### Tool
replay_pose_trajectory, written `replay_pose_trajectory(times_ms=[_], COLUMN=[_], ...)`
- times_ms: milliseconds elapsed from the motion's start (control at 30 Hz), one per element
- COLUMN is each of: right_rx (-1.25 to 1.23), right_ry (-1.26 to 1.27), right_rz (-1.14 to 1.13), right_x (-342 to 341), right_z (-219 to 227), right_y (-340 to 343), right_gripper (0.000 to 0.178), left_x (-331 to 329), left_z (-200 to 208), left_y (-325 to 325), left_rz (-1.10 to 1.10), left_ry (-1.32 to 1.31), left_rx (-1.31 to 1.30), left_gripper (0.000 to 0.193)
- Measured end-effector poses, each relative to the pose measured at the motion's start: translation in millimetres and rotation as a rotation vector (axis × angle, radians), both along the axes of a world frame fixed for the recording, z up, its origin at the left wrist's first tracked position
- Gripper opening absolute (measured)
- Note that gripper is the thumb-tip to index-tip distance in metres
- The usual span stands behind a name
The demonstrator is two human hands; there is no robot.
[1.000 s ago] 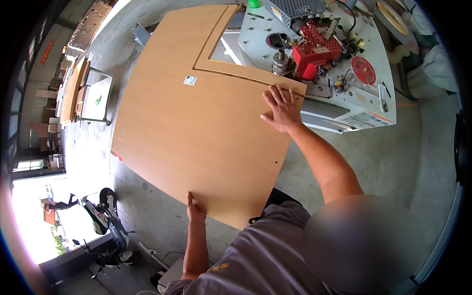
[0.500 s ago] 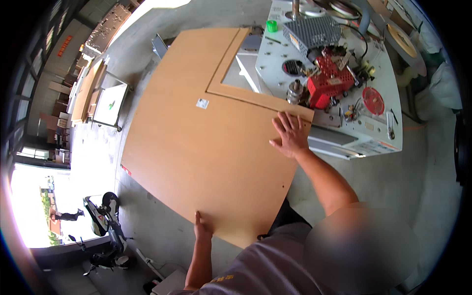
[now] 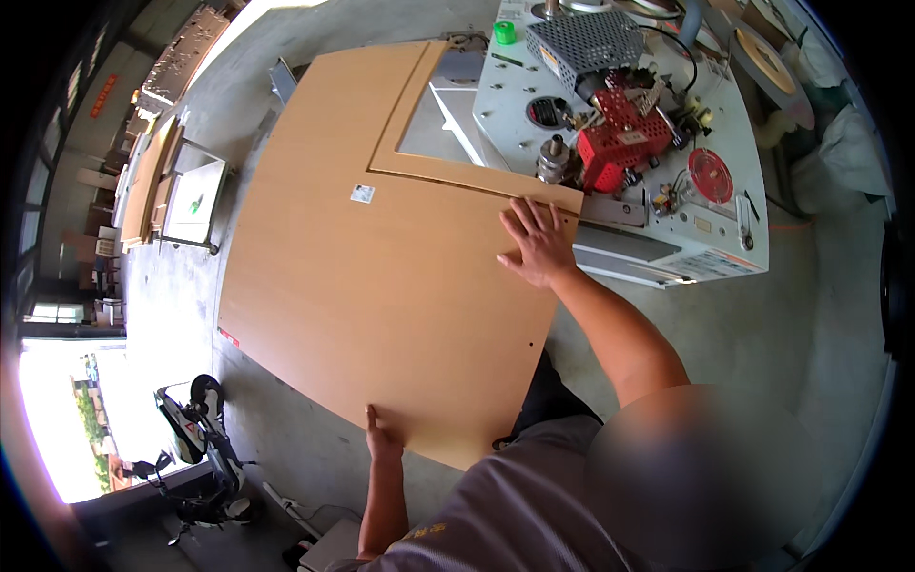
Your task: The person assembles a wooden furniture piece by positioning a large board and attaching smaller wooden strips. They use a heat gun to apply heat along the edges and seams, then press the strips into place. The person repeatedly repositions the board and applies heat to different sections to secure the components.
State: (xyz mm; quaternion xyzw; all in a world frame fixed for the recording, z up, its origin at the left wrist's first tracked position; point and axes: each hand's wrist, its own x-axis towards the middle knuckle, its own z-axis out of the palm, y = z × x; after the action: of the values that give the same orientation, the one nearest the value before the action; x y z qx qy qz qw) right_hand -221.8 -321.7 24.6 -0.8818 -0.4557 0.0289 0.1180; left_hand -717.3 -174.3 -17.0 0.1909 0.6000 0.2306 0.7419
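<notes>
Concrete floor (image 3: 743, 334) surrounds our tan, notched panel (image 3: 381, 276); our left hand (image 3: 384, 439) holds its near edge, our right hand (image 3: 540, 250) spreads wide atop it, near the surface's (image 3: 519, 129) edge.

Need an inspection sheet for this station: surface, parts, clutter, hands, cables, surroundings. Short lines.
Surface: pale machine top, crowded with fittings; what supports the board is hidden.
Job's things: large brown board, notched at its far right, groove along the notch; white label on top.
Clutter: grey perforated cover, red perforated guard, red disc and wrench on the machine.
Hands: right hand flat on the board, fingers spread; left hand at the near edge, thumb on top, the rest hidden.
Cables: black cable looping beside the grey cover.
Surroundings: trolley at left; motorbike near a bright doorway.
</notes>
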Motion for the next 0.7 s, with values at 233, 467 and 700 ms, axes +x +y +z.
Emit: replay_pose_trajectory(times_ms=[233,467,700], right_rx=[-0.065,-0.037,-0.051], right_ry=[0.004,-0.005,-0.007], right_rz=[0.015,0.022,0.04], right_x=[-1,-2,0], right_z=[1,-6,-7], right_y=[7,14,20], right_gripper=[0.079,0.079,0.078], left_x=[-6,-9,-8], left_z=[-3,-3,-2], left_y=[0,0,2], left_rz=[-0.005,0.018,0.052], left_ry=[-0.035,-0.007,0.07], left_rx=[-0.004,0.01,-0.009], left_gripper=[0.062,0.064,0.069])
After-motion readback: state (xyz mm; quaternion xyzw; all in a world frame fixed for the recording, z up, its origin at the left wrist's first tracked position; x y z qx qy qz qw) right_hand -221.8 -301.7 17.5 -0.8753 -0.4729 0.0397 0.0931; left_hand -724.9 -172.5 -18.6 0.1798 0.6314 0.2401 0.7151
